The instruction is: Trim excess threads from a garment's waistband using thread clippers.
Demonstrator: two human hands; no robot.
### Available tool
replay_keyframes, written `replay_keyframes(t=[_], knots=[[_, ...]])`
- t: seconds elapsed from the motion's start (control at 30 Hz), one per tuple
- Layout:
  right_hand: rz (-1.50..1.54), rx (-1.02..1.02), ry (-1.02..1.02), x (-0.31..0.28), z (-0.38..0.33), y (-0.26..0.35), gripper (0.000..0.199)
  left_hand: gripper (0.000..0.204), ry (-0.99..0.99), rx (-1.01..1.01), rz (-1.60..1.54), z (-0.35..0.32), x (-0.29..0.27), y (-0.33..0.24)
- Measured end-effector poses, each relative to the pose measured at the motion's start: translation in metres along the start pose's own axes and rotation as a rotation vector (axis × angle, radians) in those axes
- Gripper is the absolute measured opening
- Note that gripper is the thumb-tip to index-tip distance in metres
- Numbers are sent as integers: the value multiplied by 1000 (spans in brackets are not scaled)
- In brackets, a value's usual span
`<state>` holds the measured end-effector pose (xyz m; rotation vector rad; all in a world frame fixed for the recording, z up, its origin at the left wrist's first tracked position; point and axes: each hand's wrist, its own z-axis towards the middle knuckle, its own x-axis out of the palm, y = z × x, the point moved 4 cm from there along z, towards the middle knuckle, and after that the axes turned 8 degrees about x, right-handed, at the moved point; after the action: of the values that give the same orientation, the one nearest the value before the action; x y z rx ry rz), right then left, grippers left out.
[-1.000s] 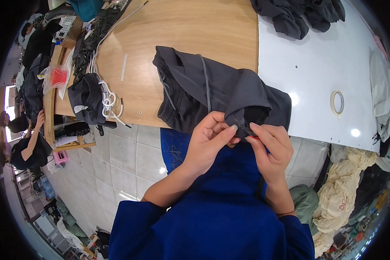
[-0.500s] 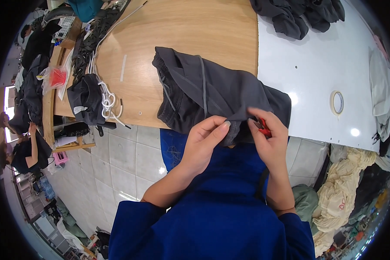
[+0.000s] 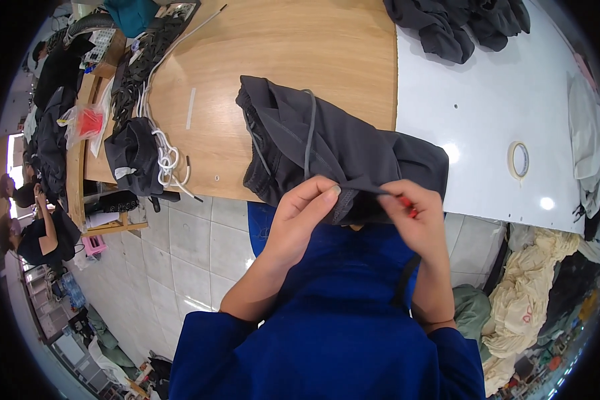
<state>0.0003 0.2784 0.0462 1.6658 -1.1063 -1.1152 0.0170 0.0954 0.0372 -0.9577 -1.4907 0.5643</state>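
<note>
A pair of dark grey drawstring trousers (image 3: 360, 143) lies over the table's front edge, its gathered elastic waistband to the left and a grey cord across it. At the near edge of the cloth, my left hand (image 3: 297, 220) is closed, thumb and forefinger pinching a hem. My right hand (image 3: 420, 217) is closed too, its fingertips on the same edge, which is stretched between both hands. Tucked in the right palm are small red-handled thread snips (image 3: 408, 203), mostly hidden by the fingers.
The wooden tabletop (image 3: 213, 60) meets a white board (image 3: 477, 80) on the right, where a tape roll (image 3: 518, 160) lies. More dark garments (image 3: 457, 27) sit at the far right. White cords (image 3: 169, 157) lie left. Cream cloth (image 3: 523, 293) is heaped lower right. People (image 3: 43, 227) work at far left.
My right hand has turned and its fingers have come down onto the cloth edge, covering more of the snips. My left hand has shifted slightly left, and the edge is now drawn out straighter.
</note>
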Motion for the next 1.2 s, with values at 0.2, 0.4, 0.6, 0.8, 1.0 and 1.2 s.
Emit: replay_keyframes(t=[0.2, 0.4, 0.6, 0.8, 1.0, 1.2], knots=[[479, 141, 99, -11, 8, -1, 13, 20, 61, 32, 64, 3, 0, -3], [502, 159, 95, -7, 9, 0, 14, 16, 50, 65, -35, 3, 7, -4], [415, 137, 101, -3, 8, -2, 12, 21, 95, 183, 432, 6, -2, -2], [495, 166, -36, -15, 8, -12, 19, 34, -368, 118, -17, 12, -26, -5], [365, 9, -49, -11, 3, -20, 14, 38, -339, 123, -44, 4, -52, -6], [-663, -365, 71, 35, -5, 12, 11, 34, -374, 182, 55, -1, -45, -8]])
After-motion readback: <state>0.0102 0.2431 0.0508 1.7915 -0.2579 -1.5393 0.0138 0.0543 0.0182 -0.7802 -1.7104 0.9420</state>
